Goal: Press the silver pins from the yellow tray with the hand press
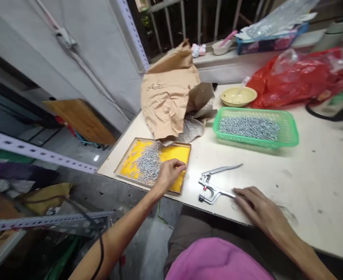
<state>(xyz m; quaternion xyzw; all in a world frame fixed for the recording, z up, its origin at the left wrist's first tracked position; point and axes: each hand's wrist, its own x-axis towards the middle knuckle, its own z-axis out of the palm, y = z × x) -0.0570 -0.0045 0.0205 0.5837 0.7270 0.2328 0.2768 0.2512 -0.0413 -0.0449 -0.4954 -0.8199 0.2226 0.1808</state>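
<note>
My left hand (169, 173) is over the right part of a shallow tray with a yellow bottom (175, 154), thumb and fingertips pinched together. Whatever is between them is too small to make out. Beside it in the tray lies a pile of thin silvery metal pieces (148, 163), like small screws or pins. My right hand (257, 206) has its thumb and fingers around the end of the lower handle of metal snap pliers (215, 190). The pliers lie on the table with their handles spread apart and their jaws pointing left.
Behind the tray stands a crumpled brown paper bag (168, 97). A green plastic basket (288, 130) holds many similar metal pieces. Farther back are a yellow bowl (238, 96) and a red plastic bag (299, 81). The table's front edge runs close to my lap.
</note>
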